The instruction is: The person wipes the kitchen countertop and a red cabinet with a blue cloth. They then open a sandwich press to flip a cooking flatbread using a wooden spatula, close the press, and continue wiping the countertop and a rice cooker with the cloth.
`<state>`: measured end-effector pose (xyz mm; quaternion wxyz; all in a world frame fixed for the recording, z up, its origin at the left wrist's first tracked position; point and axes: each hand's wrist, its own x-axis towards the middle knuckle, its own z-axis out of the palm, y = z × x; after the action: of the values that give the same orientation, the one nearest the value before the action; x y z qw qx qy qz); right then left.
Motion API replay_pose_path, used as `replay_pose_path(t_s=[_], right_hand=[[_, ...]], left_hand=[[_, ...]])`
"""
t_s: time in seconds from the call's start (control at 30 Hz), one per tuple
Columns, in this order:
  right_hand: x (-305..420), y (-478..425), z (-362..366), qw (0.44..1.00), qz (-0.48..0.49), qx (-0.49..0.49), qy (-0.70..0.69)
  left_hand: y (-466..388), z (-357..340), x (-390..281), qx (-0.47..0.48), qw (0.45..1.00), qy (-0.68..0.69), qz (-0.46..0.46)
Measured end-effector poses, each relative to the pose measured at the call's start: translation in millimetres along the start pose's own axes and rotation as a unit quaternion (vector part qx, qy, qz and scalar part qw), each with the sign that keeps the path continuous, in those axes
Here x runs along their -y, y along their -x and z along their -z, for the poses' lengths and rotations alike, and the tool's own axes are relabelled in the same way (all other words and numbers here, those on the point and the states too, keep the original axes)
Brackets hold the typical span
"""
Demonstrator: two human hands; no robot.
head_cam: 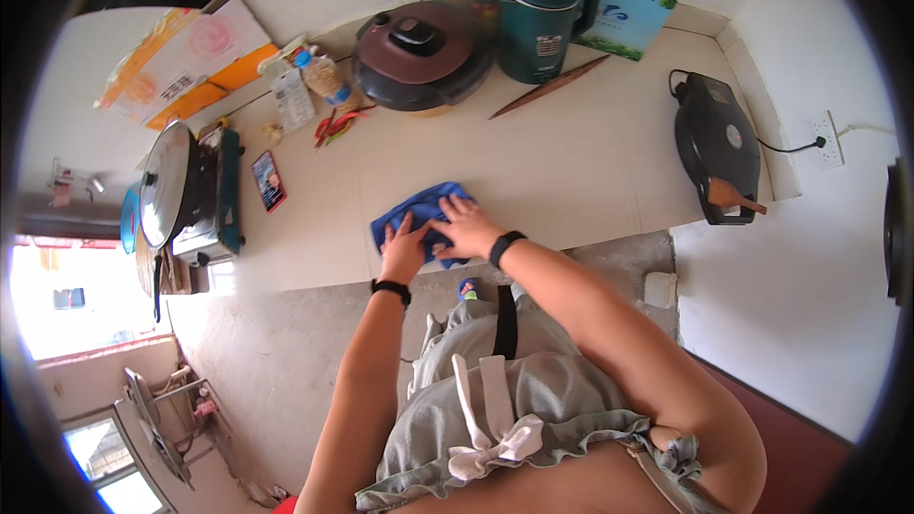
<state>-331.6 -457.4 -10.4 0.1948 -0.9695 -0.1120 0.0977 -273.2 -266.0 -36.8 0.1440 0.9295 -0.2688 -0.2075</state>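
Observation:
A crumpled blue cloth [426, 205] lies near the front edge of the pale countertop [564, 157]. My left hand [402, 248] rests on the cloth's left part with its fingers spread. Beside it, my right hand [469, 230] presses on the right part, also with fingers apart. Both palms face down, and the hands are close together, almost touching. They cover much of the cloth's middle. Each wrist bears a black band.
Left are a lidded pan [168, 182] on a portable gas stove [218, 193] and a phone [269, 180]. Behind stand an electric cooker [421, 57], a green kettle [537, 25], a bottle [327, 78] and chili peppers [339, 126]. A black electric griddle [717, 139] holds a wooden spatula [732, 196].

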Motion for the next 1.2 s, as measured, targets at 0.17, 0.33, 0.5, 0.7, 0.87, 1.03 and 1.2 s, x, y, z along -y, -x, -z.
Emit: replay_pose_path(t_s=[0.17, 0.33, 0.5, 0.7, 0.87, 1.03, 1.2], right_hand=[[96, -33, -37, 0.989, 0.121, 0.054, 0.064], [97, -42, -83, 0.993, 0.070, -0.091, -0.002], [40, -27, -53, 0.989, 0.018, -0.118, 0.084], [-120, 39, 1, 0.973, -0.113, -0.169, 0.111], [-231, 136, 44, 0.946, -0.230, -0.201, 0.106], [-318, 208, 56, 0.892, -0.346, -0.248, 0.151], [-357, 202, 64, 0.857, -0.416, -0.253, 0.168]], left_hand=[[81, 18, 102, -0.034, 0.995, 0.035, 0.089], [77, 44, 70, 0.008, 0.988, -0.055, 0.147], [34, 29, 20, -0.013, 0.986, -0.159, 0.054], [-83, -24, -130, -0.028, 0.974, -0.209, -0.088], [-159, -81, -266, -0.009, 0.968, -0.158, -0.197], [-210, -107, -401, 0.050, 0.946, -0.183, -0.261], [-247, -101, -458, 0.106, 0.939, -0.174, -0.277]])
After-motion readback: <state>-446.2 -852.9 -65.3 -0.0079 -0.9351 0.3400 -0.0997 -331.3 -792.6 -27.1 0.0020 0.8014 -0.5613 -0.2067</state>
